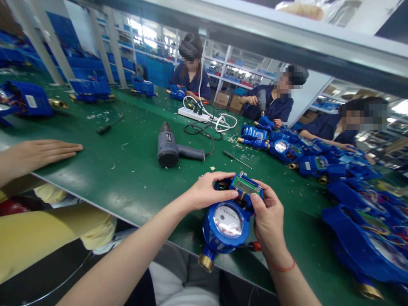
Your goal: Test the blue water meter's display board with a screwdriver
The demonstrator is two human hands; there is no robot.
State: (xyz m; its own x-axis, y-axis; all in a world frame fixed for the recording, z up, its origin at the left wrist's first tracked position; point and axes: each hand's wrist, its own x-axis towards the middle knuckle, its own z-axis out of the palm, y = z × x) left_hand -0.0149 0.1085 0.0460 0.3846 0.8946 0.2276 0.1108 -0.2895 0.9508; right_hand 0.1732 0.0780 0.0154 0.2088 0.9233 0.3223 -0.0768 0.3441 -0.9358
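A blue water meter [228, 221] with a round white dial and brass threaded end is at the table's front edge. Its upper housing is uncovered, showing a green circuit board with a grey display [246, 187] and a few thin wires. My left hand [212, 189] grips the housing from the left, thumb below the display. My right hand [269, 210] closes round the right side, its thumb on the board's lower right corner. Beneath the meter on the right, a red-and-black handle [254, 246] shows in part; the rest of it is hidden.
A grey heat gun [168, 146] lies mid-table, with screwdrivers [237, 159] [110, 125] on either side. Behind it sits a white power strip [194, 114] with tangled cords. Many blue meters [314, 165] crowd the right. A co-worker's hand [47, 155] rests at left; several people work opposite.
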